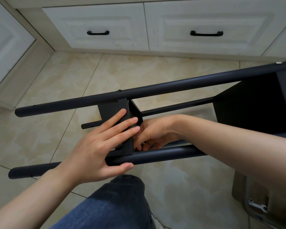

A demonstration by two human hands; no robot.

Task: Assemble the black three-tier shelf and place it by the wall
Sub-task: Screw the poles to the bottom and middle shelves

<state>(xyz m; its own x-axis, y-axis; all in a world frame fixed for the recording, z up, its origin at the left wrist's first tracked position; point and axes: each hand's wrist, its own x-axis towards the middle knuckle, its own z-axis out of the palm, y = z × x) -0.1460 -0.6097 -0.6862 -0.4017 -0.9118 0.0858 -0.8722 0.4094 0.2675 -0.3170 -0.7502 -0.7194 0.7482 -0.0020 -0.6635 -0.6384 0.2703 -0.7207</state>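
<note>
My left grip (pixel 96 149) lies flat, fingers straight, pressing the middle panel (pixel 112 111), with the thumb tucked under the near pole (pixel 163 155). My right grip (pixel 153 134) is curled in behind that panel where it meets the pole, pinching what looks like a small screw (pixel 144 143); the fingertips are partly hidden, so I can't be sure.

The shelf (pixel 172 85) lies on its side at the centre of my view, on the floor (pixel 155 70). Its poles run from nine o'clock to three o'clock, and an end panel (pixel 248 109) is already fixed at three.

I judge it to be stiff painted metal, light enough for two hands. It is smooth, so it could slide on tile, and awkward because of its length. The half-fastened panel may wobble until it is tightened. I'd carry the shelf by the poles near a fixed panel, not by the loose pole ends at nine.

At six o'clock my knee (pixel 116 204) sits just under the near pole. A wrench (pixel 257 206) lies at five o'clock on something grey I can't make out. Drawers (pixel 106 25) run across twelve o'clock, well apart from the shelf. The pole ends could knock the cabinet (pixel 5 52) at ten when I swing the shelf upright.
</note>
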